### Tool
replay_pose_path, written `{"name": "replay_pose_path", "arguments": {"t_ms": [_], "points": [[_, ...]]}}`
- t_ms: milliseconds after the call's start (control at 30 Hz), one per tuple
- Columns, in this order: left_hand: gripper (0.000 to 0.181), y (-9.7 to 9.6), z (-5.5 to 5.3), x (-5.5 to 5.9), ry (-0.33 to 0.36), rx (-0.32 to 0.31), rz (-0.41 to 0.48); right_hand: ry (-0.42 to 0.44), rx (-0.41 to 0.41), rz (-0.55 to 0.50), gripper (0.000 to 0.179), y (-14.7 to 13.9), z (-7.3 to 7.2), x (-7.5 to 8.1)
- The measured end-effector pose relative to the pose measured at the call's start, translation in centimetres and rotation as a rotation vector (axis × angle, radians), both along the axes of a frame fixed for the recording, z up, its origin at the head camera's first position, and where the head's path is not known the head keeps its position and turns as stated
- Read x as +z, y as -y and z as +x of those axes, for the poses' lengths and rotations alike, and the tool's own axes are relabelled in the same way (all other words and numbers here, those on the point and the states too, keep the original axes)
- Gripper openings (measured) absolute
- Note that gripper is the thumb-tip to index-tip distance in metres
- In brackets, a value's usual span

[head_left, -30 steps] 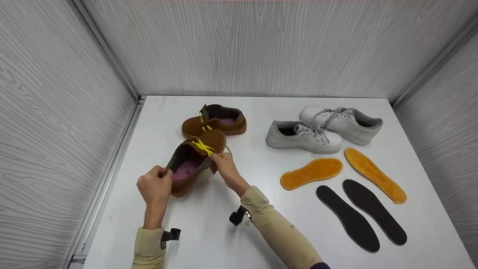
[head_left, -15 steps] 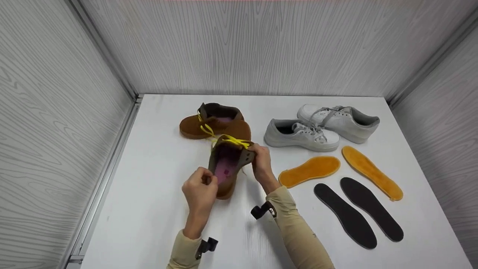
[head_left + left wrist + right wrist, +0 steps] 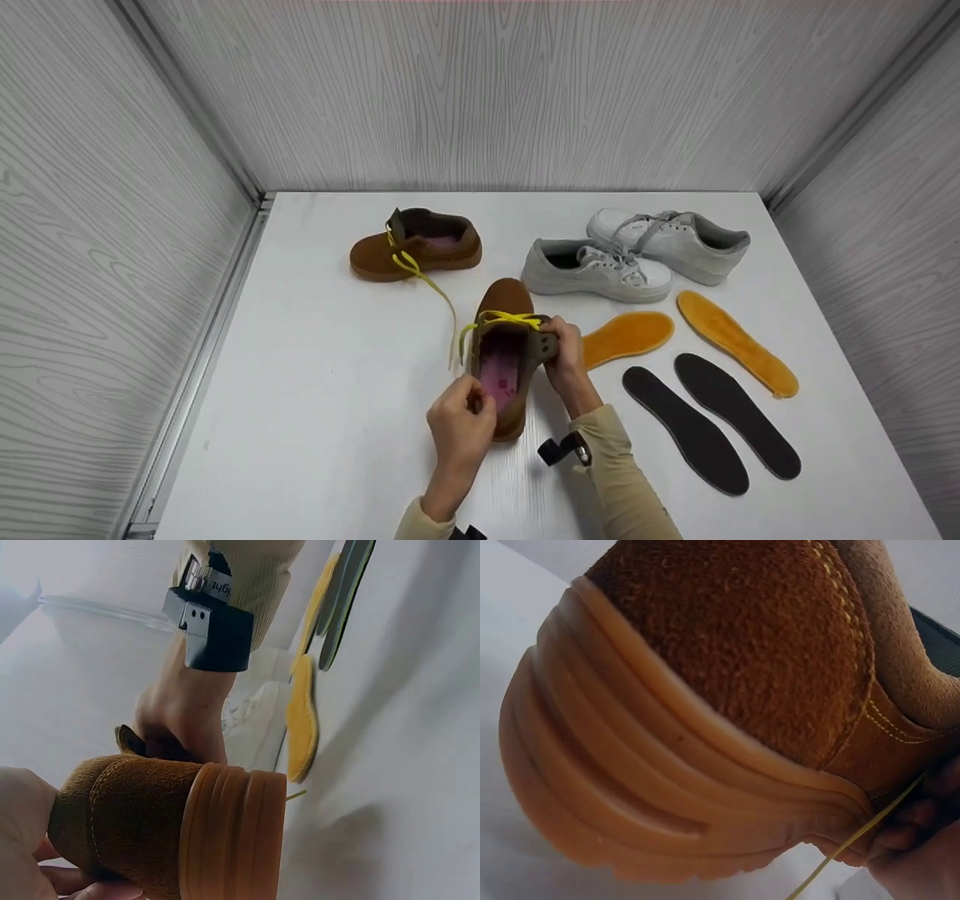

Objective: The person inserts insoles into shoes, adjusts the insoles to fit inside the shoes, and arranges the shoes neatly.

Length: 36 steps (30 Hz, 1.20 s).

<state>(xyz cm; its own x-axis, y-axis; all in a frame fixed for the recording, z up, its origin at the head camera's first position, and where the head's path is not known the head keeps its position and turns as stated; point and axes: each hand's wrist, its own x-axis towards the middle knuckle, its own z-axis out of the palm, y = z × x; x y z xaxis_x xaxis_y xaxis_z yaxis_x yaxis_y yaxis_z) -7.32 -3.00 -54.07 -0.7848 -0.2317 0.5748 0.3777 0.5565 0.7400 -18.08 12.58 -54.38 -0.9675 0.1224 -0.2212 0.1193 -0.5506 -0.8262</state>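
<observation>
A brown suede shoe (image 3: 507, 296) with yellow laces (image 3: 511, 319) is held between both hands above the white table, its toe pointing away from me. Inside it shows a pink insole (image 3: 499, 375). My left hand (image 3: 459, 424) pinches the collar on the left near the heel. With its fingers curled, my right hand (image 3: 568, 364) grips the opened eyelet flap on the right. The left wrist view shows the heel (image 3: 142, 802) close up, fingers beneath it. In the right wrist view the ridged tan sole (image 3: 652, 772) is tilted, and a lace crosses near the right fingers.
A matching brown shoe (image 3: 420, 247) stands at the back left, its yellow lace trailing forward. Two white sneakers (image 3: 600, 274) stand at the back right. Before them lie two orange insoles (image 3: 630, 335) and two black insoles (image 3: 686, 431). Grey panels enclose the table.
Both hands have carried the brown shoe right and toward me, away from its mate, turning its toe to point straight away. The left hand's pinch stays by the heel; the right keeps the flap.
</observation>
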Motion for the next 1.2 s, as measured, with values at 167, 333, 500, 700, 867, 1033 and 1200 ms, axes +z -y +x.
{"name": "replay_pose_path", "arguments": {"t_ms": [167,333,500,700,867,1033,1200], "points": [[0.032,-1.0,1.0,-1.3,0.033,0.003,-0.002,0.057,0.017,-0.021,0.031,-1.0,0.9,-1.6],[0.033,-1.7,1.6,-2.0,0.044,-0.008,-0.007,0.073,0.027,-0.048,0.029,-1.6,1.5,-2.9],[0.033,-2.1,1.8,-2.6,0.036,-0.005,-0.028,0.082,0.030,-0.082,0.025,-1.9,1.9,-3.8],[0.033,-2.3,1.7,-2.8,0.070,0.000,-0.094,0.123,0.110,-0.147,0.019,-2.3,2.1,-4.6],[0.030,-2.4,1.5,-2.6,0.125,-0.037,-0.127,0.146,0.089,-0.166,0.016,-2.4,2.2,-4.8],[0.027,-2.2,1.2,-2.3,0.177,-0.064,-0.128,0.101,0.086,-0.131,0.018,-2.5,2.0,-4.8],[0.025,-2.0,1.0,-2.3,0.214,-0.087,-0.075,0.076,0.020,0.053,0.019,-2.6,1.6,-4.5]]}}
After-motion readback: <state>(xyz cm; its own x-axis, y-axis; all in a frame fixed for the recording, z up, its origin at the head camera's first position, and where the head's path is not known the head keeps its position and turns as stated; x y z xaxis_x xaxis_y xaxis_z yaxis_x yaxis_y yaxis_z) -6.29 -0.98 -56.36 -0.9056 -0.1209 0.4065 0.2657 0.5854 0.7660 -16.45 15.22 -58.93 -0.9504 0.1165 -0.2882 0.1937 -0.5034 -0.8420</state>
